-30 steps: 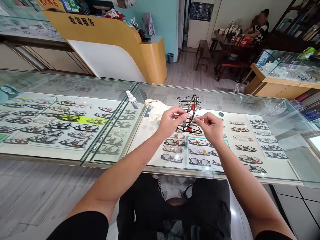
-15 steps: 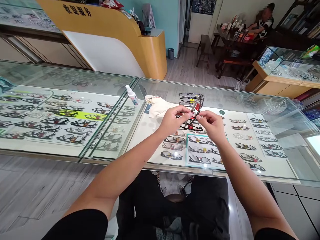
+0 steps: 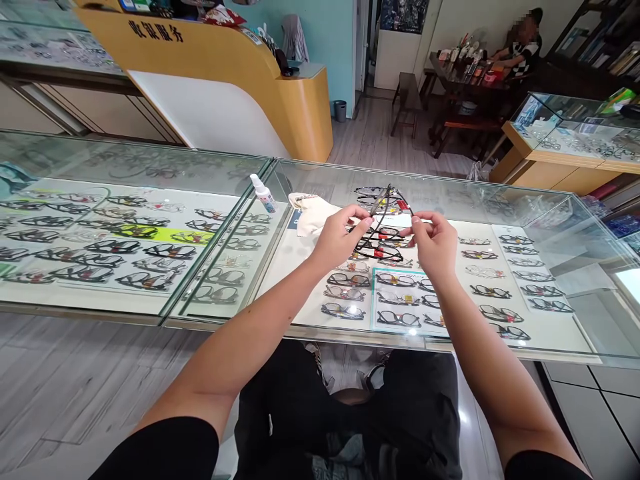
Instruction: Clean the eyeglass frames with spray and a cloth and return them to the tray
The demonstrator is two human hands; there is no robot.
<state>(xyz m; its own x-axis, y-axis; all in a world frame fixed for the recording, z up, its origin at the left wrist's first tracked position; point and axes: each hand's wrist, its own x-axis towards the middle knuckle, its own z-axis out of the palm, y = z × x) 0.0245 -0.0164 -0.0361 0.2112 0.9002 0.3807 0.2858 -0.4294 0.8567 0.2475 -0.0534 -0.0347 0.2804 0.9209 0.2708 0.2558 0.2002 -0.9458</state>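
A dark-framed pair of glasses (image 3: 384, 205) is held above the glass display case (image 3: 320, 335). My left hand (image 3: 343, 233) pinches it on the left side, and my right hand (image 3: 433, 243) has closed fingers on its right side. Several more dark glasses (image 3: 377, 252) with red tags lie on the glass just under and beyond my hands. Beside my left hand lies a cream cloth pouch (image 3: 311, 213). A white spray bottle (image 3: 263, 193) stands farther left on the glass.
Rows of glasses (image 3: 395, 319) lie inside the case. Beyond it are a yellow counter (image 3: 305, 113), a bin (image 3: 340, 111), a bench (image 3: 408, 100) and another display case (image 3: 575, 157). A person (image 3: 523, 53) sits at a far table.
The held glasses have turned from nearly edge-on to a more spread-out angle. My right hand has moved slightly right, away from my left hand.
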